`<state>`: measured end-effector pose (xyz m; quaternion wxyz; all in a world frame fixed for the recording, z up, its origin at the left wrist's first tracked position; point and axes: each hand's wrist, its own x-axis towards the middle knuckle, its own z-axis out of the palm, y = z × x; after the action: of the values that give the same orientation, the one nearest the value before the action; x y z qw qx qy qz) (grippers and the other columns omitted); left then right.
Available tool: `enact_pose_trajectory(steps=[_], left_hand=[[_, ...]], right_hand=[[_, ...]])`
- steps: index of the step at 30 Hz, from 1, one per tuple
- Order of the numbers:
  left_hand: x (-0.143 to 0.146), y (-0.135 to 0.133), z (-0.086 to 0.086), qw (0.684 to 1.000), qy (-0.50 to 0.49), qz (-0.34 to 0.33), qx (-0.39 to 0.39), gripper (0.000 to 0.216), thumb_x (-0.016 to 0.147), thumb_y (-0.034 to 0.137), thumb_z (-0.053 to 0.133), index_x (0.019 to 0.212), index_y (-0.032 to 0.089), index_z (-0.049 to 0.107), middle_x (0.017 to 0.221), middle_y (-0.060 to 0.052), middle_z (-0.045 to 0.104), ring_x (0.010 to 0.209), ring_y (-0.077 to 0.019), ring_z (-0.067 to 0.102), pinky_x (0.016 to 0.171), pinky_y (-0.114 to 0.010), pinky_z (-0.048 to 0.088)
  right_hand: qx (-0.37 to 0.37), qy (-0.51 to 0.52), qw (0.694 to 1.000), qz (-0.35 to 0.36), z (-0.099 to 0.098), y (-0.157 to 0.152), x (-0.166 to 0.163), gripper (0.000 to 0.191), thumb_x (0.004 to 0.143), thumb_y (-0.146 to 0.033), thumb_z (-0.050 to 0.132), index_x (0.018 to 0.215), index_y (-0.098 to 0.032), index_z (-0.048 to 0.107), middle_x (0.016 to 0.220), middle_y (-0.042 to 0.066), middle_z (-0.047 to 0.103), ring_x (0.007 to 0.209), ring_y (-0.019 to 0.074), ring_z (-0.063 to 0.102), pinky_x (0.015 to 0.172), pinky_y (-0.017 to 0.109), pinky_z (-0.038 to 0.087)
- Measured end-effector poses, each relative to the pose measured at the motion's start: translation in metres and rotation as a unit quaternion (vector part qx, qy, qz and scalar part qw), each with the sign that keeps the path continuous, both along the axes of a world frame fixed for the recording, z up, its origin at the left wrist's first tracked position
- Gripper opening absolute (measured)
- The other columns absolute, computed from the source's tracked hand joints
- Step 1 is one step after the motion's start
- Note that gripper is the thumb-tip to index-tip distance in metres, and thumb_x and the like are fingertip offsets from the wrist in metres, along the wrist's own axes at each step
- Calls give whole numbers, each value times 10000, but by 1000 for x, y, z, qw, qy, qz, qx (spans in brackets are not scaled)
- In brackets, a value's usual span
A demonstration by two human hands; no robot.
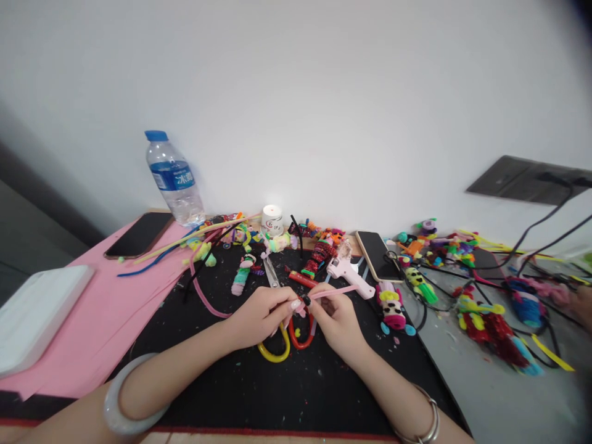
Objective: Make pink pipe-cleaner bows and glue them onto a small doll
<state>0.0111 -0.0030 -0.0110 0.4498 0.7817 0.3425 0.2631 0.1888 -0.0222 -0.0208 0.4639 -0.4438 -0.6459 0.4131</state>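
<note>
My left hand (263, 314) and my right hand (335, 317) meet over a black mat (259, 388), both pinching a pink pipe cleaner (333, 292) that sticks out to the right. A small black bead or tip (306, 300) sits on it between my fingertips. Under my hands lie scissors with one yellow and one red handle (284, 345), blades pointing away. A longer pink pipe cleaner (203, 296) curves off to the left of my left hand.
A pink-white glue gun (349, 274), small pipe-cleaner figures (393, 308), a phone (377, 254), a white tape roll (272, 219), a water bottle (173, 179), another phone (139, 235) on pink paper (92, 320), a white box (32, 314). Cables and more figures (490, 320) lie right.
</note>
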Motion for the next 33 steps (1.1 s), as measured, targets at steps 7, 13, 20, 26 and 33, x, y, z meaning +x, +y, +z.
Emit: enact_pose_trajectory(steps=[7,13,20,26,33], left_hand=[[-1,-1,2,1000,10,-5,26,293,916,297,348,750,150,540,538,53,496,406,-51,450,474,-161,366],[0,0,4,999,16,-17,47,291,919,284,342,748,146,533,547,55,486,435,-49,440,496,-157,359],[-1,-2,5,998,19,-29,45,290,925,285,329,743,150,511,552,60,469,428,-43,427,494,-154,354],[0,-1,0,1000,-12,-25,-2,275,917,290,347,734,153,499,614,42,525,397,-37,470,461,-154,377],[4,2,-6,967,-140,-14,-213,281,903,367,375,789,149,511,567,9,602,400,-104,590,410,-174,431]], right_hand=[[0,-2,1000,-4,1,0,-1,120,813,-232,522,719,-165,552,665,14,524,565,131,499,489,240,397],[-8,-6,1000,1,0,0,0,118,813,-216,521,709,-167,546,651,0,506,550,116,471,485,222,373],[-8,8,1000,12,0,1,-1,115,817,-219,524,718,-168,552,642,-7,504,544,111,457,484,218,367],[5,20,1000,-7,-1,2,1,83,815,-204,534,749,-168,567,656,-6,520,559,114,486,507,225,389],[64,31,996,-53,-3,5,5,76,822,-166,542,754,-181,570,705,6,561,638,129,528,574,240,425]])
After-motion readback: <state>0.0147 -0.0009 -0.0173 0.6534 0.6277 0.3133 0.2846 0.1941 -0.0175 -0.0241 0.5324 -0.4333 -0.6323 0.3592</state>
